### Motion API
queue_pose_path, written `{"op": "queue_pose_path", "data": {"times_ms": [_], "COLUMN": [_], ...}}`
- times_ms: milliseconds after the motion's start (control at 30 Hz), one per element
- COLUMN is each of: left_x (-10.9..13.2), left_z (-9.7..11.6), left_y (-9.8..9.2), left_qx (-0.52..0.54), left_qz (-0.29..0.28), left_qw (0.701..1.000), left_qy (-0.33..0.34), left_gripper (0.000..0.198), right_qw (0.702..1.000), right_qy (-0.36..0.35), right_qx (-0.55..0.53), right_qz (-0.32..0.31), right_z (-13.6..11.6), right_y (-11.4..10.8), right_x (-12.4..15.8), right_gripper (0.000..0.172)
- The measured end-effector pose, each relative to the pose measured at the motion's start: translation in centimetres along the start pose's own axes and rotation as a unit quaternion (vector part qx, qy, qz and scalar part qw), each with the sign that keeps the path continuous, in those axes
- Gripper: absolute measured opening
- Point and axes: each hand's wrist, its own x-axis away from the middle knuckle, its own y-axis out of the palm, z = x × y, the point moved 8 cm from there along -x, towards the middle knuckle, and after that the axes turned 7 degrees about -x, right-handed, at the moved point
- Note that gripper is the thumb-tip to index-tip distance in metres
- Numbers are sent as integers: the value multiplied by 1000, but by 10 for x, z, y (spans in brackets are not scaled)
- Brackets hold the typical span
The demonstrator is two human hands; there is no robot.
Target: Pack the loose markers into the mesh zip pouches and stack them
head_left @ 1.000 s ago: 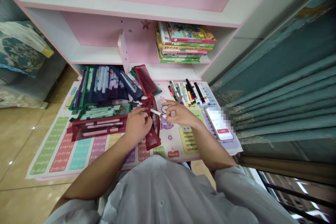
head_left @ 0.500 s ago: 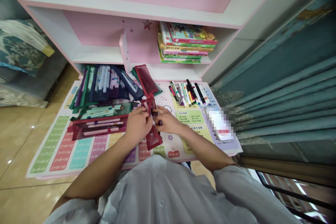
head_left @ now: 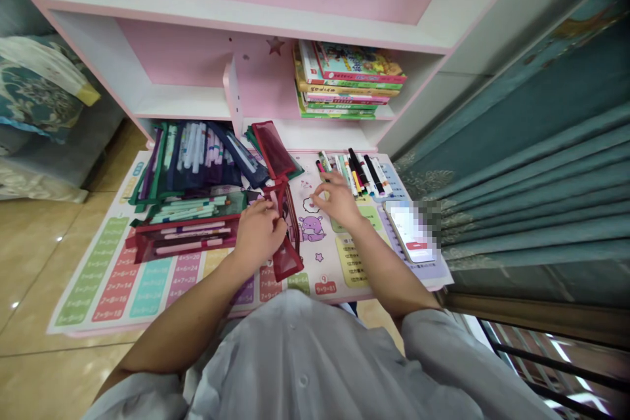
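My left hand rests at the left edge of a red mesh pencil case, its fingers curled onto the case. That pencil case lies upright on the desk with its zipped opening spread; some pink pens show inside near my fingertips. Over the desk mat, between the case and a row of loose pens, is my right hand. Its fingers are bent and apart, with nothing seen in them, and the fingertips are close to the left end of the row. Black, white, green and pink barrels make up the row.
Left of my hands lie filled mesh pencil cases and a red one with pens. Another red case lies behind. A phone is at the right, books on the shelf, a curtain beside the desk.
My right hand has left the red pencil case and moved right and away from me, toward the loose pens. My left hand has stayed at the case.
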Motion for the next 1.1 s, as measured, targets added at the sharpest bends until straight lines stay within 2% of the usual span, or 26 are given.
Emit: {"op": "queue_pose_path", "data": {"times_ms": [67,133,267,367,600,767,1100], "left_x": [0,0,0,0,0,0,0], "left_z": [0,0,1,1,-1,-1,1], "left_y": [-1,-1,-1,-2,-1,1,0], "left_qx": [1,1,1,4,5,6,0], "left_qz": [1,1,-2,-4,2,-4,-13], "left_qw": [1000,1000,1000,1000,1000,1000,1000], "left_qy": [1,3,5,4,2,2,0], "left_gripper": [25,24,25,26,25,25,24], "right_qw": [991,972,955,956,963,962,965], "right_qy": [75,141,200,203,181,205,207], "right_qx": [80,135,173,177,190,174,157], "right_qz": [79,128,134,113,69,47,39], "right_z": [28,53,80,83,71,74,75], "right_y": [-24,-41,-50,-45,-32,-29,-25], "right_x": [-8,-11,-14,-16,-17,-16,-17], "right_gripper": [9,12,22,25,26,26,29]}}
